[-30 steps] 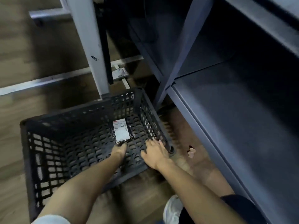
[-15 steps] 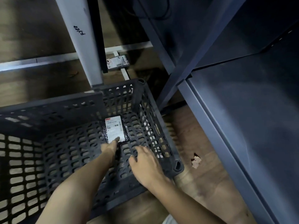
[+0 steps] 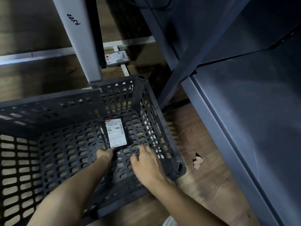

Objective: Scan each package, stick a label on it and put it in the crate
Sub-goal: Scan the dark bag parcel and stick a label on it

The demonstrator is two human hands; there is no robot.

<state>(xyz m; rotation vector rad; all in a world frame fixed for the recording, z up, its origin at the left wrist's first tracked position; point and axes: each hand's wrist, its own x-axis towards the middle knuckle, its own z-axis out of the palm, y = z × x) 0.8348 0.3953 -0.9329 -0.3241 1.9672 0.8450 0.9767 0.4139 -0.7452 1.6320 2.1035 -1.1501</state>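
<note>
Black lattice crate (image 3: 164,131), glossy labelled package (image 3: 114,133) (flat), left hand (image 3: 105,154) touching

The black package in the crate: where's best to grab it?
Probably the near short edge, from above: the package lies flat, label up, on the crate floor, and the left hand already touches that edge, so fingers could slip under there.

The left hand (image 3: 105,154) now pinches the near edge of the labelled package (image 3: 116,133) on the crate (image 3: 162,121) floor, while the right hand (image 3: 147,163) reaches deeper inside the crate.
</note>
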